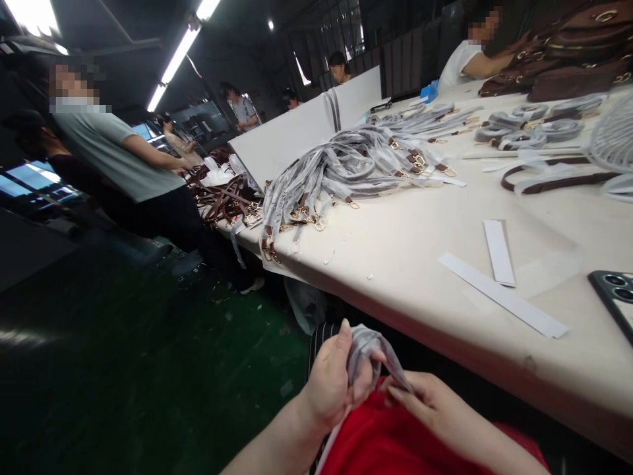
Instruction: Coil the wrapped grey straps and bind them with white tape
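Just off the table's near edge, over my lap, my left hand [333, 373] is closed around a bag strap [366, 346] wrapped in thin, cloudy plastic. The strap loops over the fingers of that hand, its thumb pointing up. My right hand [420, 399] pinches the same wrapped strap where it slopes down to the right. Its ends are hidden by the hands. On the table beyond lies a big heap of similar wrapped straps [341, 158], with brown leather tips and gold-coloured clasps [418, 160] sticking out.
The cream-covered table [386, 244] runs along my right. On it are white strips [502, 297], a phone [616, 297], a fan [613, 138], coiled straps [539, 132] and brown bags [573, 59]. A white board [297, 142] stands behind the heap. Several people work around, one person [113, 145] standing at left.
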A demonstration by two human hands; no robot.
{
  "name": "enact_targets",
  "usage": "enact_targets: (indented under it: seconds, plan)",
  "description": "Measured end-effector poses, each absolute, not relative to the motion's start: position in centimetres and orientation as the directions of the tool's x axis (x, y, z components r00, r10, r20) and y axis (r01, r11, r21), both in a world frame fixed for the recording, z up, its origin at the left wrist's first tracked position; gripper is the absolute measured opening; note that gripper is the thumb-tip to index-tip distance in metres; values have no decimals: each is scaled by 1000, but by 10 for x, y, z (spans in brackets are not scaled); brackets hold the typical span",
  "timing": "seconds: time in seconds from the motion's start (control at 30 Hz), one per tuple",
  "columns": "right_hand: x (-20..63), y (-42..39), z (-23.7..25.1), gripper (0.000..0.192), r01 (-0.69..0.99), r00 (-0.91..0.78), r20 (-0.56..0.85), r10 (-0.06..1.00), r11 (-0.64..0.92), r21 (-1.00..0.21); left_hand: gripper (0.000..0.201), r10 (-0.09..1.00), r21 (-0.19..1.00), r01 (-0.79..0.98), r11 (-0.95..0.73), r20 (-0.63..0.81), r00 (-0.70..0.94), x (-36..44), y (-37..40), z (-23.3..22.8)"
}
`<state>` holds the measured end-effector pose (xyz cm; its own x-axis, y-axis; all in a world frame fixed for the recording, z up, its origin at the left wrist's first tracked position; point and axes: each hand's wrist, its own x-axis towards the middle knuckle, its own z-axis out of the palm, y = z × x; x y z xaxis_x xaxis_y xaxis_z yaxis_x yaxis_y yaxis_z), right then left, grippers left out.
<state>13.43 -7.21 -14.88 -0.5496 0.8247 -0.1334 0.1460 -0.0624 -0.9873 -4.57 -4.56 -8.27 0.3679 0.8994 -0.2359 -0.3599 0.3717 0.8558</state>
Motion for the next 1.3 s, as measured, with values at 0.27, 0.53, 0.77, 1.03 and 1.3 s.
enact_targets:
  seconds: [0.27,0.53,0.77,1.03,1.3]
  plan:
    - [126,-90,-135,37,16,-683,-154,714,-197,-980,42,929,933,-71,-353,341,-143,-56,-12,-89]
    - [175,-65,-115,39,-205,-545,-210,811,-372,-905,54,859,775,460,-434,203,469,-73,-28,-138]
    - [170,-50,-148,41,-109,-489,-177,854,-262,-959,77,713,905,77,418,-379,590,-60,-59,-104]
    - [161,-58,-154,22,106,-543,-114,832,-66,-992,75,618,621,-305,722,-381,688,-93,-40,-97]
    - [159,-56,-184,41,363,-219,-66,973,19,-932,82,707,532,-522,667,-231,668,-101,-26,-84]
